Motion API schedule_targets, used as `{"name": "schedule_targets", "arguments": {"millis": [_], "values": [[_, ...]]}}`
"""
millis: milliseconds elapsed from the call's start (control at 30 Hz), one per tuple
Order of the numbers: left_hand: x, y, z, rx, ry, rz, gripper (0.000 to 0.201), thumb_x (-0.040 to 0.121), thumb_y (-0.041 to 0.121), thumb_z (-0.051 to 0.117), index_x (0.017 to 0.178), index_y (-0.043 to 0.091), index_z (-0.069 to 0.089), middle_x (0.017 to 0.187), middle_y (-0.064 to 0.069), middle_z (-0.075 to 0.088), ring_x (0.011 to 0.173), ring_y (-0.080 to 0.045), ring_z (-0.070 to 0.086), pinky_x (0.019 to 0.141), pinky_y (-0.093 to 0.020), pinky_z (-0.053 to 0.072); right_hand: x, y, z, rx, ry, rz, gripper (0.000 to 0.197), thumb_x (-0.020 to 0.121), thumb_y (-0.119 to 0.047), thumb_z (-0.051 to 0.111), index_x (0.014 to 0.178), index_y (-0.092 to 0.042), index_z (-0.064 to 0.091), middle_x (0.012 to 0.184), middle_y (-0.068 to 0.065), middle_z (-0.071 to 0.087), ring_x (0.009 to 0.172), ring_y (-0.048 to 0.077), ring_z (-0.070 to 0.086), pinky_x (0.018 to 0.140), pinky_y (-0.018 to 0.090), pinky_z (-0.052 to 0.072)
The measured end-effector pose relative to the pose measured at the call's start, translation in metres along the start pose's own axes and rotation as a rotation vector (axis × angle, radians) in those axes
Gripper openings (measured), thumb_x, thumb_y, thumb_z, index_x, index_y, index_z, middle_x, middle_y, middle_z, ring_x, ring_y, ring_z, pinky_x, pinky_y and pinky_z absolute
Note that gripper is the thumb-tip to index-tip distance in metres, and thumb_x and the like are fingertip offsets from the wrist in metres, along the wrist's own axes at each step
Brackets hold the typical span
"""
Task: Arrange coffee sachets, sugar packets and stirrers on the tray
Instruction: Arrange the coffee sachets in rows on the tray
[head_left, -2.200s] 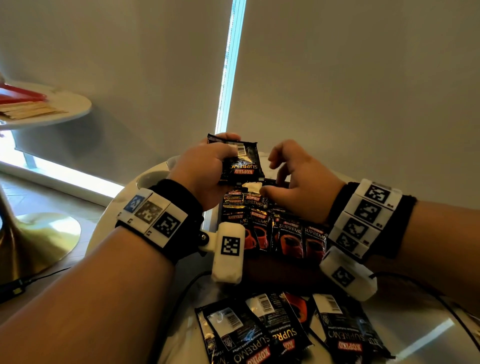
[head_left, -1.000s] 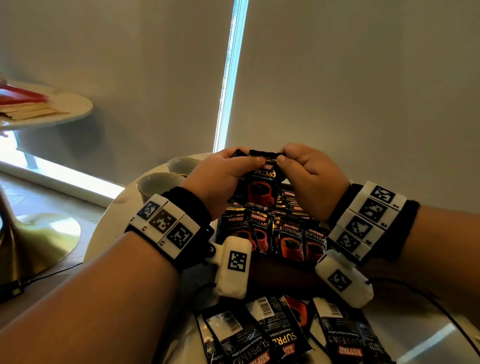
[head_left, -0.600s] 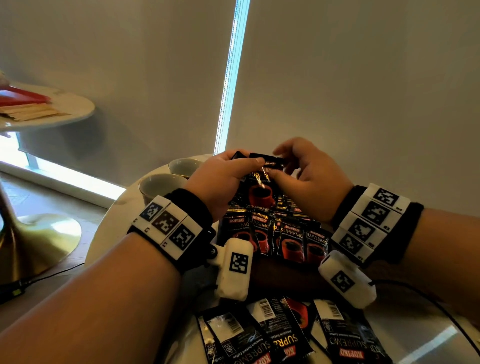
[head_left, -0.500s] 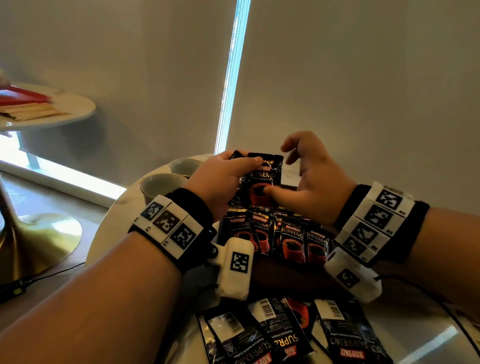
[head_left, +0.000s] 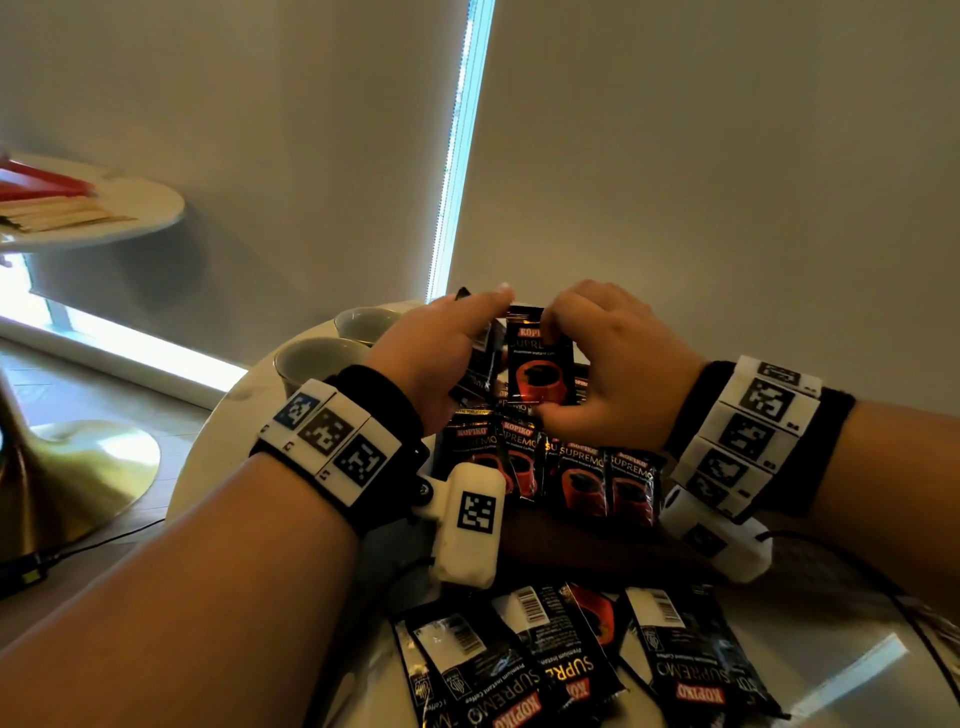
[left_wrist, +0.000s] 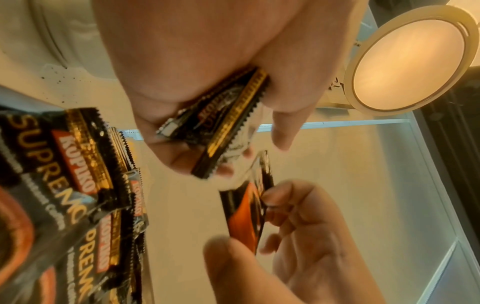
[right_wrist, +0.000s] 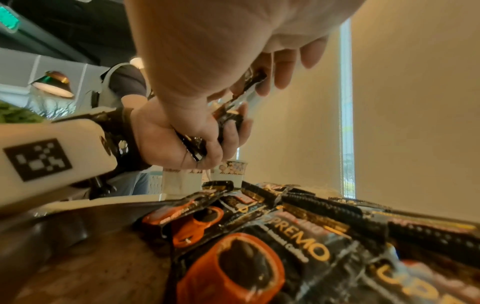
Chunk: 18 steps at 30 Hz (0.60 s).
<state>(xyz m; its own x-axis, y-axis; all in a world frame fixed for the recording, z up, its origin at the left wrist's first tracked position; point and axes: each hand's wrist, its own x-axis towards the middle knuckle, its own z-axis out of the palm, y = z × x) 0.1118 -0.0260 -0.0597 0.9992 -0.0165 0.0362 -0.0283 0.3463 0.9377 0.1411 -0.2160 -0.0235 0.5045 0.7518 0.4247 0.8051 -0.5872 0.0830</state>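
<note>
Pale roller blinds (head_left: 701, 171) fill the wall ahead, with a bright strip of daylight (head_left: 460, 150) between them. At the left stands a small round side table (head_left: 130, 208); below it lie a brass pedestal base (head_left: 78, 478) and wooden floor (head_left: 52, 374).

The round white table (head_left: 208, 467) carries a dark wooden tray (head_left: 571, 545) near its middle, with a row of black coffee sachets (head_left: 582, 478) standing overlapped in it. Two pale cups (head_left: 317, 358) sit side by side by the table's far left edge. More loose sachets (head_left: 691, 660) lie flat on the tabletop along the near edge, most with their barcoded backs up.
</note>
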Motion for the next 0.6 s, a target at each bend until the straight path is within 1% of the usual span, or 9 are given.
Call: {"name": "schedule_targets", "arguments": {"millis": [33,67,100,167,200,233,300,433,600], "values": [[0.001,0.001,-0.002,-0.017,0.044,0.013,0.035,0.098,0.043,0.063,0.113,0.011,0.062,0.100,-0.015,0.068,0.081,-0.026,0.069,0.066,-0.038,0.058,-0.001,0.002,-0.002,0.043,-0.029,0.029,0.052,0.065,-0.058,0.062,0.100,-0.022,0.050,0.099,-0.003,0.053,0.089,0.018,0.051,0.081,0.037,0.051],[0.003,0.003,-0.004,-0.052,0.076,0.030,0.032,0.098,0.045,0.061,0.107,0.014,0.062,0.097,-0.010,0.065,0.076,-0.019,0.065,0.060,-0.034,0.053,-0.002,0.003,-0.005,0.083,-0.068,0.064,0.053,0.063,-0.060,0.063,0.101,-0.024,0.049,0.099,-0.004,0.052,0.089,0.017,0.051,0.079,0.037,0.053],[0.004,0.004,-0.006,-0.097,0.093,0.043,0.030,0.099,0.045,0.059,0.104,0.016,0.062,0.095,-0.007,0.063,0.072,-0.017,0.063,0.058,-0.032,0.051,-0.003,0.005,-0.006,0.113,-0.113,0.099,0.055,0.063,-0.060,0.065,0.101,-0.025,0.049,0.100,-0.005,0.053,0.089,0.016,0.052,0.078,0.036,0.055],[0.006,0.006,-0.007,-0.173,0.116,0.057,0.028,0.101,0.043,0.057,0.101,0.016,0.060,0.092,-0.006,0.062,0.067,-0.015,0.061,0.055,-0.029,0.050,-0.006,0.004,-0.007,0.124,-0.241,0.152,0.056,0.065,-0.056,0.074,0.106,-0.025,0.051,0.102,-0.009,0.052,0.091,0.012,0.053,0.080,0.032,0.056],[0.006,0.007,-0.006,-0.193,0.124,0.062,0.027,0.102,0.042,0.056,0.100,0.015,0.059,0.089,-0.006,0.062,0.066,-0.015,0.061,0.055,-0.029,0.050,-0.008,0.002,-0.006,0.094,-0.313,0.153,0.055,0.068,-0.053,0.077,0.109,-0.026,0.052,0.103,-0.012,0.051,0.092,0.008,0.053,0.081,0.029,0.055],[0.005,0.007,-0.006,-0.205,0.128,0.064,0.026,0.102,0.041,0.055,0.099,0.015,0.059,0.087,-0.006,0.062,0.064,-0.014,0.061,0.054,-0.028,0.049,-0.010,-0.001,-0.003,0.059,-0.373,0.134,0.055,0.070,-0.051,0.079,0.110,-0.027,0.052,0.104,-0.013,0.050,0.092,0.005,0.051,0.081,0.027,0.055],[0.003,0.009,-0.005,-0.221,0.123,0.065,0.025,0.103,0.039,0.054,0.098,0.015,0.058,0.084,-0.005,0.062,0.063,-0.014,0.060,0.055,-0.028,0.049,-0.011,-0.006,0.002,0.021,-0.458,0.086,0.053,0.070,-0.053,0.079,0.109,-0.031,0.050,0.105,-0.014,0.050,0.091,0.004,0.051,0.081,0.028,0.056],[0.001,0.009,-0.004,-0.230,0.119,0.063,0.025,0.104,0.038,0.052,0.099,0.015,0.058,0.085,-0.006,0.061,0.064,-0.015,0.060,0.055,-0.026,0.050,-0.005,-0.014,0.006,-0.014,-0.517,0.061,0.054,0.069,-0.059,0.077,0.109,-0.032,0.052,0.106,-0.011,0.051,0.093,0.009,0.053,0.082,0.032,0.056],[0.000,0.009,-0.003,-0.236,0.118,0.069,0.026,0.104,0.039,0.051,0.100,0.014,0.059,0.088,-0.007,0.062,0.067,-0.015,0.060,0.056,-0.028,0.050,-0.003,-0.019,0.012,-0.069,-0.567,0.035,0.055,0.068,-0.065,0.075,0.107,-0.034,0.053,0.102,-0.015,0.051,0.096,0.008,0.051,0.084,0.032,0.055]]}}
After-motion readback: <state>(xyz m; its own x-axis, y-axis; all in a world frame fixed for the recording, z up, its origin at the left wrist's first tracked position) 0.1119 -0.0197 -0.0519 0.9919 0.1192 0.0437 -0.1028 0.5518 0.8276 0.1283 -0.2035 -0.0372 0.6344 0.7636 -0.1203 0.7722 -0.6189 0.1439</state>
